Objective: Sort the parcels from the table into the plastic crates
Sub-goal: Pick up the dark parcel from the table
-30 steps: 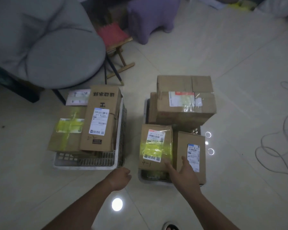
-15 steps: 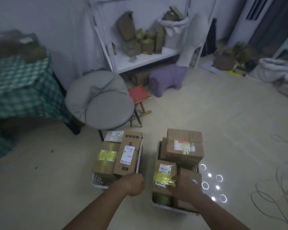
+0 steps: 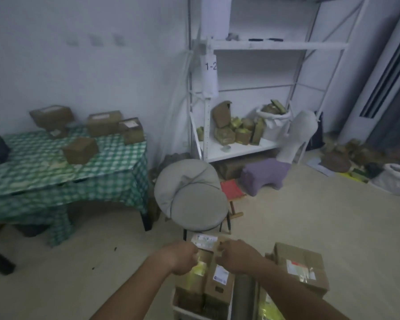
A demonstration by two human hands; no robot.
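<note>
Below, both hands [image 3: 208, 257] over crated parcels [image 3: 214, 281]

Brown parcels [image 3: 80, 150] on table [image 3: 56, 172], others in crates [image 3: 194, 312]

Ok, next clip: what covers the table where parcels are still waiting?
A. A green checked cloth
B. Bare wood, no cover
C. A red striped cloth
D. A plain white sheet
A: the table at the left wears a green and white checked cloth that hangs over its front edge, with several cardboard parcels on top.
</note>
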